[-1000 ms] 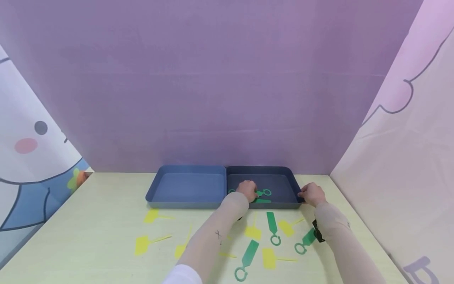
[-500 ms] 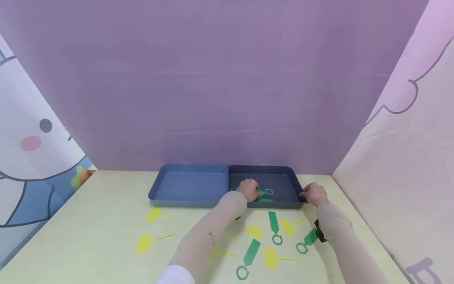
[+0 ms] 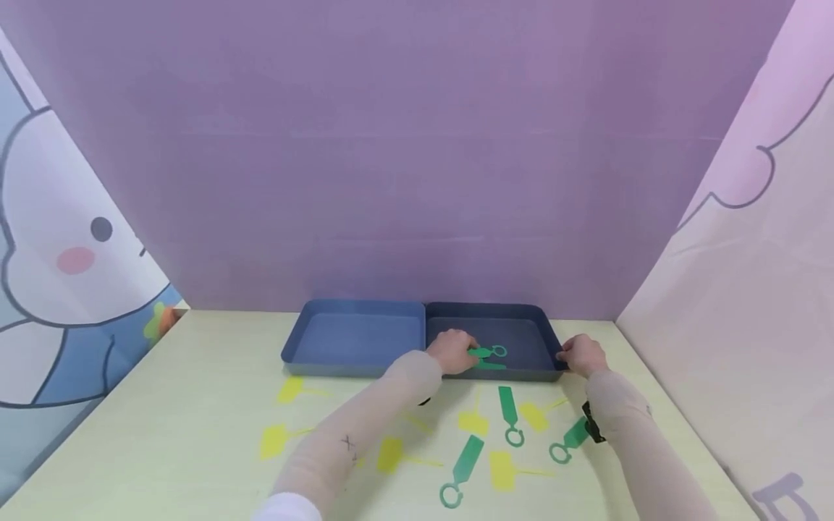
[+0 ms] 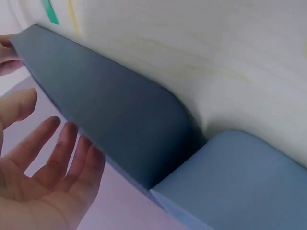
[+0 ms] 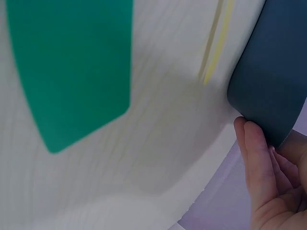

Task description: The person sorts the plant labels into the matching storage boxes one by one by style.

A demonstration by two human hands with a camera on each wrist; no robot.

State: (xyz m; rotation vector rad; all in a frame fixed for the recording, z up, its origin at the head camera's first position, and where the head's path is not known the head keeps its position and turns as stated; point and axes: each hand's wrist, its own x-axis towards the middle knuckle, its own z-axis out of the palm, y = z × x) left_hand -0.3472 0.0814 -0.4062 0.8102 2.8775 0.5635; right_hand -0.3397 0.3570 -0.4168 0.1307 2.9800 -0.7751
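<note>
My left hand [image 3: 452,352] hovers over the front left part of the dark navy tray [image 3: 521,336]. In the left wrist view its fingers [image 4: 64,148] are spread and slightly bent, holding nothing. Green ring-ended tags [image 3: 485,352] lie in that tray beside the fingertips, partly covered by the hand. At the tray's front right corner, my right hand [image 3: 583,354] pinches the rim, thumb against fingers, as the right wrist view shows. A green tag [image 5: 72,72] lies on the table near the right wrist.
A blue tray [image 3: 365,340] adjoins the navy one on its left. Several yellow tags with thin stems [image 3: 502,470] and green tags [image 3: 468,459] lie scattered on the pale table [image 3: 163,434]. A purple backdrop [image 3: 417,159] rises behind the trays.
The head view has shifted slightly. My left hand and forearm have moved a little left, uncovering a yellow tag on the table. The right hand stays at the tray's corner.
</note>
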